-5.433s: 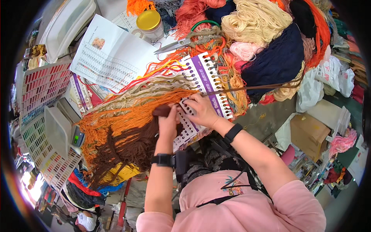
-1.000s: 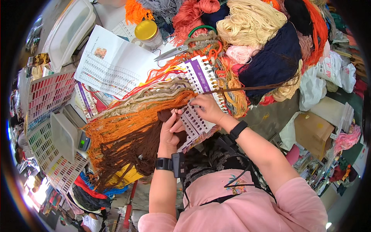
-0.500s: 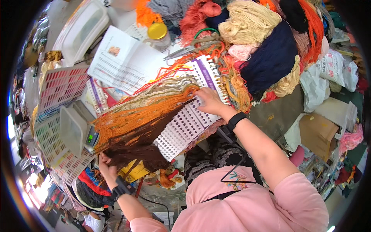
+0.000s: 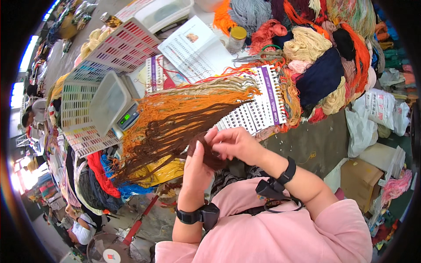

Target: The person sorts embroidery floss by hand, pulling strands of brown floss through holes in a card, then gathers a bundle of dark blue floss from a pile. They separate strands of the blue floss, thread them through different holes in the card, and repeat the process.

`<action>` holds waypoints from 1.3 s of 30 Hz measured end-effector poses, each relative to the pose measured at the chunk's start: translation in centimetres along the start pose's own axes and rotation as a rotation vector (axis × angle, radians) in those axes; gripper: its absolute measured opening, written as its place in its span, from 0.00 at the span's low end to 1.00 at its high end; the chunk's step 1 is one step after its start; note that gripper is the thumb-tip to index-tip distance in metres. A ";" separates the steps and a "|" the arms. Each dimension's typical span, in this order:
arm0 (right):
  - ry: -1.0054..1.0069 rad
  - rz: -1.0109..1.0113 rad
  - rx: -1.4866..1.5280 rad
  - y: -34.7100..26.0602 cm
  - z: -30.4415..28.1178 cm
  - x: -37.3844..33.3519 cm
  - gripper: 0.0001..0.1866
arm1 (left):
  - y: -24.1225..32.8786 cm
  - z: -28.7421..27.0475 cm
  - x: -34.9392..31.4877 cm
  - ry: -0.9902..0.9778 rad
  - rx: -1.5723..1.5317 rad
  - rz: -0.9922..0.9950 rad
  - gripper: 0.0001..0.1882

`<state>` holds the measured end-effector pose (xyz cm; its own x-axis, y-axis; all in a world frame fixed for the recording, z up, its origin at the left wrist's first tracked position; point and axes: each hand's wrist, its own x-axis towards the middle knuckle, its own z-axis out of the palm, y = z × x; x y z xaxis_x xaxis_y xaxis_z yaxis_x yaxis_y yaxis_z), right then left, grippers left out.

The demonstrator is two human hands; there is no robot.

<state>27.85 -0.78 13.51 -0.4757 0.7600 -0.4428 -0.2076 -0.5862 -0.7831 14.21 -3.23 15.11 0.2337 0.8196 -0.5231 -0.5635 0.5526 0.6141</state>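
A bunch of dark brown yarn (image 4: 215, 162) is gathered in my left hand (image 4: 196, 173), its fingers closed around it and the thumb upright. My right hand (image 4: 239, 142) meets it from the right, fingertips pinched at the top of the same yarn. Just beyond lies a white card with rows of holes and a purple strip (image 4: 268, 94). Strands threaded along the card trail leftward: dark brown ones (image 4: 175, 131) nearest, then orange yarn (image 4: 164, 107), then beige and red. The exact grip of my fingertips is partly hidden.
Left stand a colour chart grid (image 4: 79, 101), a clear plastic tub (image 4: 109, 103) and a scale with a green display (image 4: 127, 118). Beyond are a printed sheet (image 4: 193, 48), a yellow-lidded jar (image 4: 237, 37) and scissors (image 4: 250, 58). Yarn skeins (image 4: 322, 79) pile up right. A fan (image 4: 105, 250) stands lower left.
My left hand has moved right from the trailing strand ends, and my right hand has left the card's edge. Both now meet at a brown bunch before me. The view has shifted left.
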 end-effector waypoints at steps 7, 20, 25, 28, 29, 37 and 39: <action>-0.006 -0.109 0.176 -0.1 3.9 -2.8 0.04 | 0.6 -1.6 -4.4 -0.079 -0.237 0.059 0.22; -0.036 -0.163 0.323 0.4 8.2 -5.2 0.03 | 1.7 -2.9 -7.5 -0.148 -0.174 0.089 0.19; 0.030 -0.012 0.471 0.1 8.5 -5.6 0.06 | 2.4 -2.4 -8.0 -0.219 -0.242 0.091 0.18; 0.077 -0.008 0.186 -0.6 10.0 -5.6 0.06 | 2.5 -2.5 -8.1 -0.213 -0.181 0.068 0.19; 0.079 -0.009 0.189 -0.4 10.2 -5.4 0.06 | 2.6 -2.4 -8.2 -0.248 -0.138 0.063 0.20; 0.043 -0.113 0.255 -0.1 10.0 -4.8 0.03 | 3.0 -2.9 -7.9 -0.299 -0.167 0.044 0.22; 0.031 -0.097 0.308 -0.5 9.9 -4.8 0.03 | 3.2 -2.9 -7.9 -0.302 -0.192 0.033 0.23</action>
<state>21.80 -6.92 20.40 -0.4158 0.8217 -0.3898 -0.5017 -0.5647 -0.6552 8.29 -8.36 19.46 0.4204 0.8602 -0.2887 -0.7067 0.5100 0.4904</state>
